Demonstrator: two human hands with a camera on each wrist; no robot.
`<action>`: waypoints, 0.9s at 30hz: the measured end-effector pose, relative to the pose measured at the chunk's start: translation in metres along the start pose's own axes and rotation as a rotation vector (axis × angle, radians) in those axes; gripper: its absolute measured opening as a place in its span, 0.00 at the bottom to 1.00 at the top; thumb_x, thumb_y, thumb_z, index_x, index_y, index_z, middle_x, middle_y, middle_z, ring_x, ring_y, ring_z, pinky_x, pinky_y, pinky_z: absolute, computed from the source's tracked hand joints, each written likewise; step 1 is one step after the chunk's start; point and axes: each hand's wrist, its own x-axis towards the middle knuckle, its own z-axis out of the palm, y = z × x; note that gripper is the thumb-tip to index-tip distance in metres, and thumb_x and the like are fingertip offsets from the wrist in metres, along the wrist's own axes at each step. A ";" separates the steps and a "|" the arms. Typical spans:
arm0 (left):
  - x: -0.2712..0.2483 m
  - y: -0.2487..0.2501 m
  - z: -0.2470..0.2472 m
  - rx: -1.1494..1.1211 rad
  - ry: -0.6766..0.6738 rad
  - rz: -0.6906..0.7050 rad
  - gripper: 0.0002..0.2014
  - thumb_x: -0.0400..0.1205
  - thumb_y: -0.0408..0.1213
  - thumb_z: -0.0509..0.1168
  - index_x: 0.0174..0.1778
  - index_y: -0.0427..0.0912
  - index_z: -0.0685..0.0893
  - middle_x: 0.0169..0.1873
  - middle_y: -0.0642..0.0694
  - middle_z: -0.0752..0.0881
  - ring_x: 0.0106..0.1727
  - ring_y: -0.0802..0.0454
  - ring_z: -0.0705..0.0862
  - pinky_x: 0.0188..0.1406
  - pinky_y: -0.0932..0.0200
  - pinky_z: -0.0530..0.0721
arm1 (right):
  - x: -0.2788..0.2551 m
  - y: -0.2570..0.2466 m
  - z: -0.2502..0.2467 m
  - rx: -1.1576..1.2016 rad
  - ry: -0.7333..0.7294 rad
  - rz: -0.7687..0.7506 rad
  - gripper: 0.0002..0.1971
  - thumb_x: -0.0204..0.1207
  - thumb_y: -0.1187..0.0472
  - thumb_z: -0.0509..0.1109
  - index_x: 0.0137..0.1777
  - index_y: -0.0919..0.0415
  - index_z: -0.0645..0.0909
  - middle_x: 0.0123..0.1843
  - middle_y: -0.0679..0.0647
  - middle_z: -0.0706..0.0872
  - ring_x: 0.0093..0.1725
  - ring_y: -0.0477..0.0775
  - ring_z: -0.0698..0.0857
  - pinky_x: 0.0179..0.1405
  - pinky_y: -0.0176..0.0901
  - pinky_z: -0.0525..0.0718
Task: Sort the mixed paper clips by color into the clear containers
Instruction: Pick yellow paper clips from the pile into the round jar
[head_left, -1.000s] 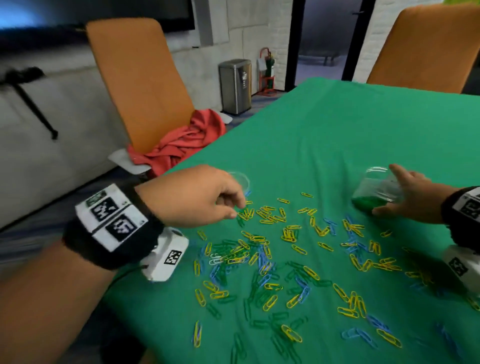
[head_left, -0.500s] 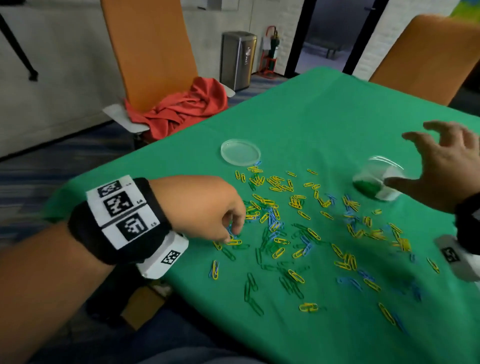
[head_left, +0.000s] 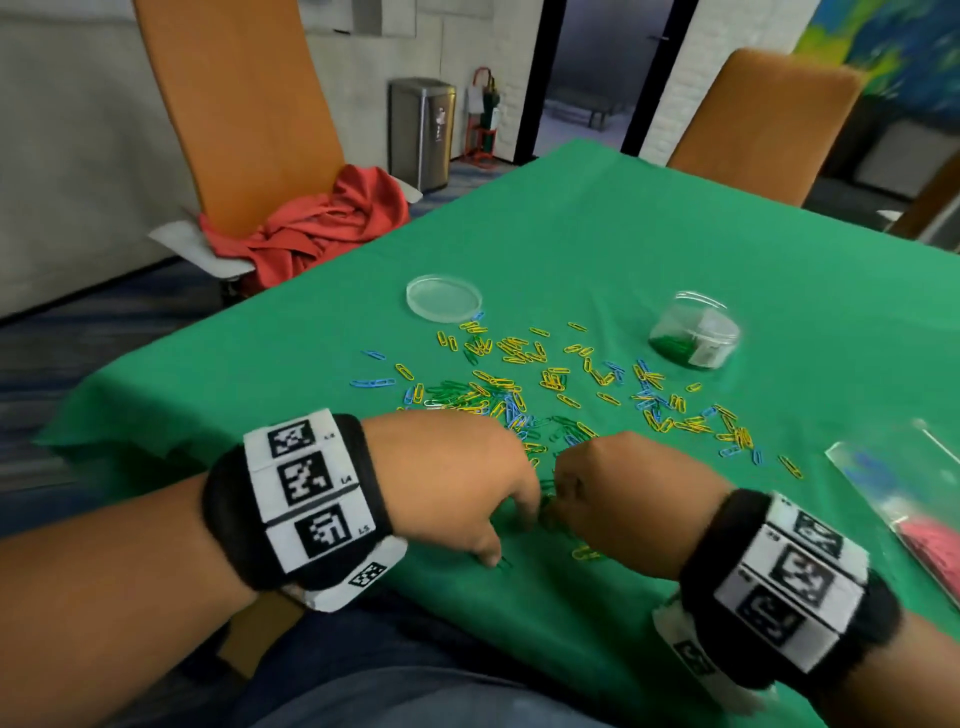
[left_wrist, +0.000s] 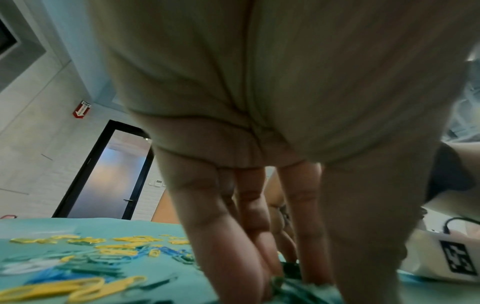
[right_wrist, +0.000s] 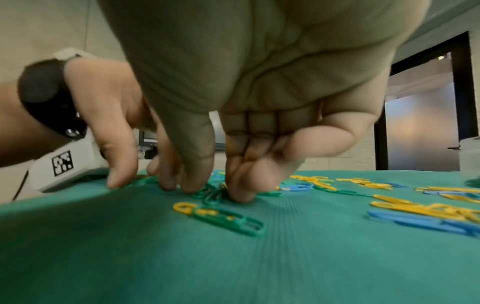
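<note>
Yellow, blue and green paper clips (head_left: 550, 379) lie scattered over the green tablecloth (head_left: 675, 234). Behind them on the right a clear container (head_left: 693, 338) holds green clips, and its lid (head_left: 443, 298) lies to the left. Both hands work side by side near the front edge. My left hand (head_left: 509, 538) points down, its thumb apart from its fingers, with fingertips (right_wrist: 166, 182) touching green clips (left_wrist: 285, 284). My right hand (right_wrist: 217, 192) pinches a small bunch of green clips (right_wrist: 211, 196) between thumb and forefinger on the cloth.
A clear plastic bag (head_left: 904, 483) with red and blue contents lies at the table's right edge. An orange chair (head_left: 244, 104) with a red cloth (head_left: 322, 223) stands at the left, and another chair (head_left: 763, 119) stands behind the table.
My right hand has left the clear container and come down beside my left hand on the near clips. My left hand has shifted toward the front edge.
</note>
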 end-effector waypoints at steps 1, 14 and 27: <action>-0.001 0.002 0.001 -0.007 0.006 0.008 0.19 0.76 0.54 0.73 0.63 0.62 0.85 0.48 0.55 0.85 0.52 0.51 0.83 0.49 0.54 0.83 | 0.001 -0.004 -0.001 0.005 0.005 0.004 0.16 0.74 0.40 0.69 0.48 0.52 0.82 0.42 0.50 0.84 0.43 0.57 0.82 0.40 0.41 0.80; -0.003 -0.020 0.003 -0.403 0.099 -0.097 0.08 0.80 0.34 0.72 0.50 0.52 0.88 0.36 0.58 0.88 0.30 0.71 0.81 0.38 0.69 0.80 | -0.004 0.019 -0.002 0.344 0.171 -0.015 0.10 0.71 0.63 0.67 0.47 0.49 0.86 0.33 0.43 0.84 0.30 0.43 0.80 0.34 0.37 0.78; 0.004 -0.050 -0.006 -2.256 0.180 -0.388 0.06 0.83 0.37 0.60 0.48 0.44 0.83 0.35 0.50 0.75 0.31 0.58 0.72 0.17 0.70 0.69 | 0.009 0.042 0.000 0.597 0.040 0.041 0.03 0.76 0.60 0.70 0.43 0.50 0.83 0.28 0.43 0.75 0.25 0.41 0.71 0.24 0.33 0.67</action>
